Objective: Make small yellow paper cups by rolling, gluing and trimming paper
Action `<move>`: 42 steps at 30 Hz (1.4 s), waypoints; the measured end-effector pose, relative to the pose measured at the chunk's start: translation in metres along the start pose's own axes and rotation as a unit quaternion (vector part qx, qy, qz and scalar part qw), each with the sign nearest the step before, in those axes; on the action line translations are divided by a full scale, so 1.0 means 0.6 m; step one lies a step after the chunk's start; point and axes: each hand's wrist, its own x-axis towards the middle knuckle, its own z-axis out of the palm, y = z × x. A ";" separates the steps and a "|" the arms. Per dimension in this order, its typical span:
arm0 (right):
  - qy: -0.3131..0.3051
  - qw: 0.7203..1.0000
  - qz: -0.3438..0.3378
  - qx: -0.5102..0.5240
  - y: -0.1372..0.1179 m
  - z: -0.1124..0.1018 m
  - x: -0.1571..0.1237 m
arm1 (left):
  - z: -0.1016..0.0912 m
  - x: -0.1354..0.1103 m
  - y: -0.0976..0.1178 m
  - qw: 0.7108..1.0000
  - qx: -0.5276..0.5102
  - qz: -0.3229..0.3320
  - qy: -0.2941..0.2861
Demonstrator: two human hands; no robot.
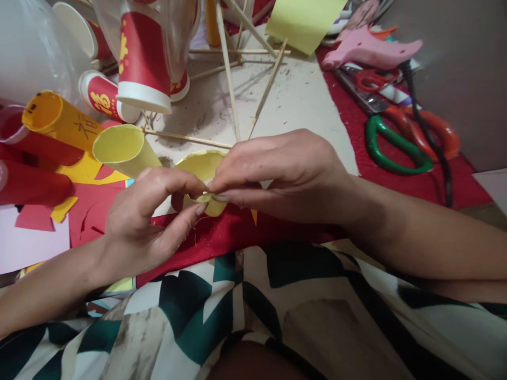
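Note:
Between my two hands is a yellow paper tube (202, 162), its round opening facing up and away from me. My left hand (152, 216) pinches its near edge between thumb and fingers. From the other side my right hand (285, 177) pinches the same edge, thumb and fingertips almost touching those of the left. The pinched bit of rim looks folded or creased, and my fingers hide part of it. Just left of it stands a second yellow paper tube (127, 150), apart from my grip.
Red paper cups (144, 58) and an orange paper tube (61, 121) stand at the left, with red paper scraps (93, 208). A wooden stick frame (227, 68) rises behind on a white board (309, 105). Green-handled scissors (396, 145) and a pink glue gun (372, 48) lie right.

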 end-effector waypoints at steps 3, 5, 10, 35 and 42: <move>-0.005 0.999 -0.025 -0.046 0.002 0.000 -0.004 | -0.005 0.000 0.005 0.999 0.001 -0.044 -0.019; 0.001 0.997 -0.048 -0.066 0.004 0.002 -0.006 | -0.007 0.001 0.006 0.999 -0.007 -0.045 -0.024; 0.028 0.993 -0.082 -0.075 0.006 0.003 -0.009 | -0.010 0.007 0.004 0.999 0.025 0.001 -0.026; -0.005 0.967 -0.105 -0.230 0.012 -0.006 -0.002 | -0.011 0.022 -0.025 0.970 0.170 0.172 -0.030; -0.046 0.973 -0.050 -0.222 0.017 -0.008 -0.001 | -0.013 0.017 -0.031 0.977 0.177 0.117 -0.035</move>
